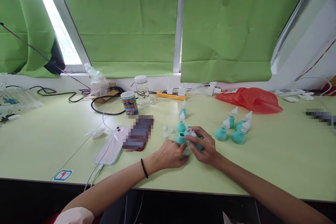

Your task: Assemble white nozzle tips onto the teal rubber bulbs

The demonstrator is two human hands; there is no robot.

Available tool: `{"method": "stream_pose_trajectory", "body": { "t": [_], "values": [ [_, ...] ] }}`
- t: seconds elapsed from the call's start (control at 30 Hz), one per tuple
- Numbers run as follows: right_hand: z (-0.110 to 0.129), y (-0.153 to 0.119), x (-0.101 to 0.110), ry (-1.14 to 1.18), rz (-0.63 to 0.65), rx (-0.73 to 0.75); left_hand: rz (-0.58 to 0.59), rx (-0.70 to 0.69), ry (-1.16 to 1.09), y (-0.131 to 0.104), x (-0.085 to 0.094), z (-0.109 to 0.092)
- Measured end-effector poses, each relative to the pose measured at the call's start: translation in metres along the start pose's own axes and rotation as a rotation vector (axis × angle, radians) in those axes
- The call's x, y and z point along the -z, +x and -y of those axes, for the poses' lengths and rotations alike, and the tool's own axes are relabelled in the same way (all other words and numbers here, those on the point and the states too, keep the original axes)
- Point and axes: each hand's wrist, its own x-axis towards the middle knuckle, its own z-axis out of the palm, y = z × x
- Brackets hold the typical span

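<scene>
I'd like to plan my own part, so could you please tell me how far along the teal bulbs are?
Four bulbs at the right and two bulbs beyond the hands look done, their pale tips on. The right hand holds another bulb, with no long tip visible. An open bulb by the left hand and some loose clear pieces seem left.

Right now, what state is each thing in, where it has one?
Right hand: holding a teal bulb
Left hand: curled at the open bulb
Open bulb: upright, no tip
Six other bulbs: upright, tips on
Glass jar: upright, lid on
Printed can: upright, lid on
White phone: back up, cable plugged in
Red bag: crumpled
Green blinds: down
</scene>
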Motion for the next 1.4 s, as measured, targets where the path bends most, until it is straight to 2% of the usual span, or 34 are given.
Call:
{"method": "stream_pose_trajectory", "body": {
  "t": [0.1, 0.17, 0.33, 0.4, 0.47, 0.53, 0.63, 0.77, 0.87, 0.93, 1.0, 1.07, 1.13, 1.23, 1.4],
  "values": [
    [0.0, 0.0, 0.0, -0.006, 0.008, 0.003, -0.023, -0.019, -0.025, 0.0, 0.002, 0.0],
    [-0.001, -0.001, 0.0, -0.009, 0.006, 0.006, -0.086, -0.012, -0.091, 0.0, 0.003, 0.0],
    [-0.002, -0.001, -0.001, 0.0, -0.052, -0.026, -0.242, 0.06, -0.461, -0.002, 0.015, 0.01],
    [-0.002, -0.001, -0.001, 0.013, -0.084, -0.059, -0.32, 0.134, -0.56, -0.001, 0.02, 0.019],
    [-0.002, -0.001, -0.001, 0.028, -0.103, -0.096, -0.413, 0.263, -0.555, 0.0, 0.021, 0.029],
    [-0.003, -0.001, -0.002, 0.041, -0.11, -0.112, -0.449, 0.386, -0.477, 0.003, 0.017, 0.038],
    [-0.003, -0.002, -0.003, 0.042, -0.105, -0.107, -0.356, 0.467, -0.337, 0.007, 0.007, 0.046],
    [-0.003, -0.002, -0.004, 0.024, -0.058, -0.106, -0.206, 0.446, -0.265, 0.009, -0.005, 0.048],
    [-0.003, -0.002, -0.003, 0.03, 0.022, -0.102, -0.166, 0.416, -0.27, 0.01, -0.009, 0.048],
    [-0.002, -0.001, -0.002, 0.035, 0.111, -0.088, -0.189, 0.403, -0.275, 0.009, -0.008, 0.046],
    [0.0, 0.0, -0.001, 0.036, 0.215, -0.076, -0.261, 0.396, -0.3, 0.007, -0.004, 0.043],
    [0.003, 0.0, -0.002, 0.058, 0.255, -0.088, -0.338, 0.37, -0.36, 0.004, 0.004, 0.038],
    [0.005, -0.001, -0.004, 0.104, 0.224, -0.109, -0.358, 0.299, -0.439, 0.0, 0.012, 0.032],
    [0.007, -0.004, -0.008, 0.103, 0.171, -0.11, -0.29, 0.195, -0.499, -0.003, 0.02, 0.026],
    [0.012, -0.004, -0.008, 0.004, 0.092, -0.073, -0.273, 0.088, -0.404, -0.001, 0.018, 0.023]
  ]
}}
